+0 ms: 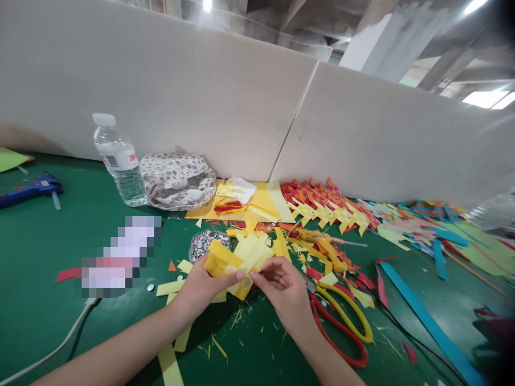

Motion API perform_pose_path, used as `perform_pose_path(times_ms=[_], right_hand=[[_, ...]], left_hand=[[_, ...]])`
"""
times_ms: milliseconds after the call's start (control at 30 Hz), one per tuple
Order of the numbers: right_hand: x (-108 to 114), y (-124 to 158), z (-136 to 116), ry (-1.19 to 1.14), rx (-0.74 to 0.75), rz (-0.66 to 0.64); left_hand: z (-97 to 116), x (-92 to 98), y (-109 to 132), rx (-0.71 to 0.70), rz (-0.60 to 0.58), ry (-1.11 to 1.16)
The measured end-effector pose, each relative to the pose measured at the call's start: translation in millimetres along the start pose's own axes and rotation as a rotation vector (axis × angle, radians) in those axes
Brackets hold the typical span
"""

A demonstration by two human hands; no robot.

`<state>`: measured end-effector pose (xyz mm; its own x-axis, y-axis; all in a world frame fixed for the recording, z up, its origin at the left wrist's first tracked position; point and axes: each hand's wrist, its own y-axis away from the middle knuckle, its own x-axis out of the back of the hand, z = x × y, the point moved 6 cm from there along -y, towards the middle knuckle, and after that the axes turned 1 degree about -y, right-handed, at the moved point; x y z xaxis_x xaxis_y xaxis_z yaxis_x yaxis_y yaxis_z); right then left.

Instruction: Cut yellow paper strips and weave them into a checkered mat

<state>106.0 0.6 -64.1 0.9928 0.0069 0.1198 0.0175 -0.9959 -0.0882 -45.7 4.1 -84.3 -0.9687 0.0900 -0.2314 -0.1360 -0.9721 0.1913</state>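
Between my two hands is a piece woven from yellow paper strips (252, 251), bright yellow and pale yellow, held just above the table. My left hand (207, 284) grips its left side, the thumb pressed on top. On the right, my right hand (284, 284) pinches the lower right edge, thumb and fingers together at the strips. Scissors (341, 316) with one yellow and one red handle lie beside my right wrist. Behind my left hand sits a bag of small googly eyes (207, 242). Loose pale yellow strips (172, 354) lie under my left forearm.
A water bottle (120, 166) and a patterned cloth pouch (177, 179) stand by the white partition (181, 91). Finished woven paper fish (322, 201) lie behind. A yellow glue gun (332, 252) rests among scraps; a blue one (34, 190) lies left. A cable (52, 354) runs to a blurred phone-like object.
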Motion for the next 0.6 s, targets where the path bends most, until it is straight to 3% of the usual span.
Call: perform_pose_path(times_ms=[233, 433, 600], right_hand=[[11, -8, -2, -0.012, -0.005, 0.064], [8, -8, 1, -0.064, -0.044, 0.018], [6, -8, 1, -0.077, -0.077, -0.003]], left_hand=[[5, 1.5, 3, 0.031, 0.048, -0.148], [2, 2.7, 2, 0.032, 0.025, -0.160], [5, 6.9, 2, -0.023, 0.091, -0.226]])
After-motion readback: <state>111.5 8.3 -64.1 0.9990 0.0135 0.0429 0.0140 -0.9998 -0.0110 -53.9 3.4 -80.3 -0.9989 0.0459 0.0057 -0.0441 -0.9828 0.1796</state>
